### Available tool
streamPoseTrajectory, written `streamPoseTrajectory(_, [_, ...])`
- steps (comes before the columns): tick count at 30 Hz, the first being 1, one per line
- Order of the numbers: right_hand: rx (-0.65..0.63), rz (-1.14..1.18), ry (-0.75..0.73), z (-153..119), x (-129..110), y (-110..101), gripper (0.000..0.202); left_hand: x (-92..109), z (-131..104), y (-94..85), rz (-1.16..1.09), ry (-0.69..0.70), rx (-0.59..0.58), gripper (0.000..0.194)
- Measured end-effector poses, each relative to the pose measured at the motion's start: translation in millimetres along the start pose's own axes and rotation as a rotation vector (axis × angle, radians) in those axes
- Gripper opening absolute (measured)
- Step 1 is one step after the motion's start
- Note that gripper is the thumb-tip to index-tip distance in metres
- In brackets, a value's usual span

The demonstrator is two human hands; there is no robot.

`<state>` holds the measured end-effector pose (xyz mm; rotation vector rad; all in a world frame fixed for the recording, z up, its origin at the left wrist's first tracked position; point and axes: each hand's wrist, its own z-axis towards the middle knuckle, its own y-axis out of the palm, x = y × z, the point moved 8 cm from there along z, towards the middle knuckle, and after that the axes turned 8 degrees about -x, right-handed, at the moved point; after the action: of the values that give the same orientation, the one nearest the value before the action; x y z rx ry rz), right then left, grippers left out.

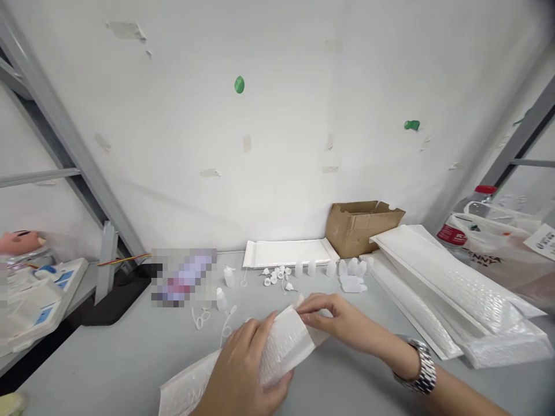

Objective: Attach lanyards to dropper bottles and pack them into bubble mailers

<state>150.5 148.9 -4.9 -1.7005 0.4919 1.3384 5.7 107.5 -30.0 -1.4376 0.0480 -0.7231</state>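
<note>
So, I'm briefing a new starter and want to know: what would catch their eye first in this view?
First, the white bubble-wrap mailer at bottom centre, gripped by the left hand while the right hand pinches its open end. Behind them, small translucent plastic dropper bottles and caps lie scattered on the grey table. A stack of white padded envelopes lies at the right, beside an open brown cardboard box.
</note>
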Motion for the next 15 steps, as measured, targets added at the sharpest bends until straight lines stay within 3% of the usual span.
streamPoseTrajectory(4, [0.235, -0.133, -0.018, -1, -1, -31, 0.022, 6, 2, -0.9, -0.024, 0.010, -0.032, 0.065])
streamPoseTrajectory(7, [0.333, -0.234, -0.141, 2, -21, -37, 0.021, 14, 3, -1.7, -0.019, 0.039, -0.053, 0.063])
streamPoseTrajectory(11, [0.152, -0.442, -0.312, 28, -66, 0, 0.023, 24, 5, 3.9, -0.012, 0.112, -0.143, 0.065])
streamPoseTrajectory(15, [-0.001, -0.726, -0.336, 69, -90, 50, 0.032, 26, 4, 6.9, -0.015, 0.160, -0.155, 0.069])
